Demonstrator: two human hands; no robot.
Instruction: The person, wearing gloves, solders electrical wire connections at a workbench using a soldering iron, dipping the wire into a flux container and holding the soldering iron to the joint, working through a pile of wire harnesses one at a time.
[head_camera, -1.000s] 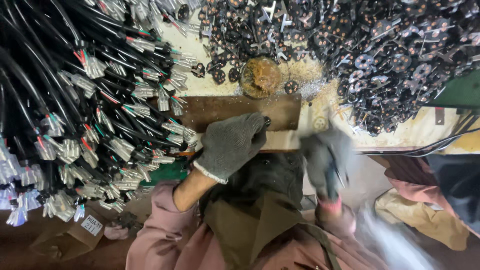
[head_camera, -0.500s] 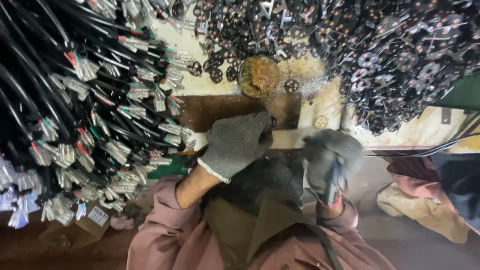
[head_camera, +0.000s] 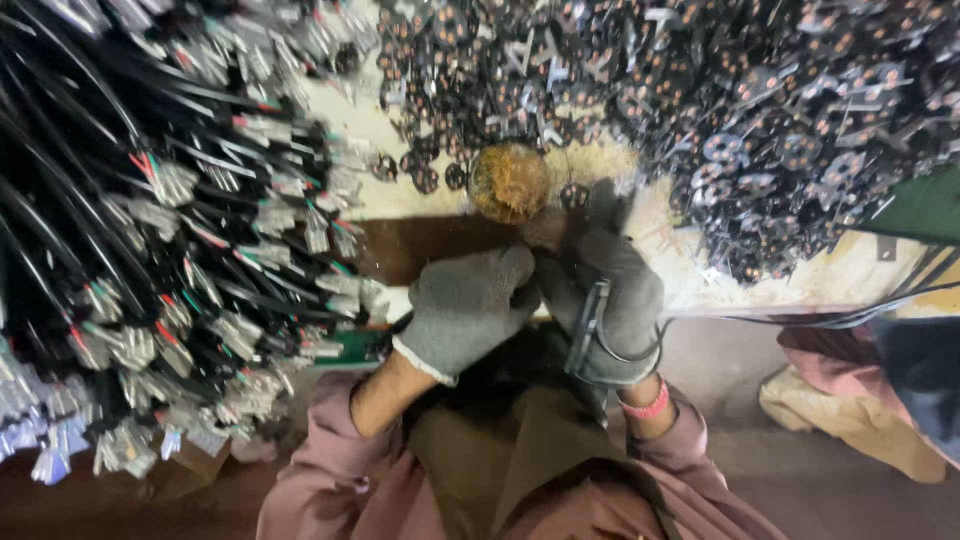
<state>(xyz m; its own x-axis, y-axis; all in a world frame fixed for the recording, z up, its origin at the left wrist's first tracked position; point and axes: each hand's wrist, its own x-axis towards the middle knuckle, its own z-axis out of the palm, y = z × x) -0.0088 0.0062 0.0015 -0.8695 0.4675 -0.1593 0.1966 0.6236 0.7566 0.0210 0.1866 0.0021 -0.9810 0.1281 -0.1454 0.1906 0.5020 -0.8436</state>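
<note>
Both my hands wear grey knit gloves and meet at the front edge of a workbench. My left hand (head_camera: 468, 308) is curled into a fist on a dark brown board (head_camera: 420, 245); what it may hold is hidden under the fingers. Touching it on the right, my right hand (head_camera: 618, 290) grips a black-handled tool (head_camera: 588, 335) with a thin black cord looping off it, one finger stretched towards the bench. A round tin of brownish-yellow material (head_camera: 508, 182) sits just beyond both hands.
A thick bundle of black cables with stripped coloured wire ends (head_camera: 170, 230) fills the left. A heap of small dark round metal-studded parts (head_camera: 760, 110) covers the back and right of the bench. Black cords (head_camera: 880, 310) and crumpled cloth (head_camera: 850, 410) lie at the right.
My right hand has moved up from below the bench edge to beside my left hand, near the tin. My left hand has stayed in much the same place.
</note>
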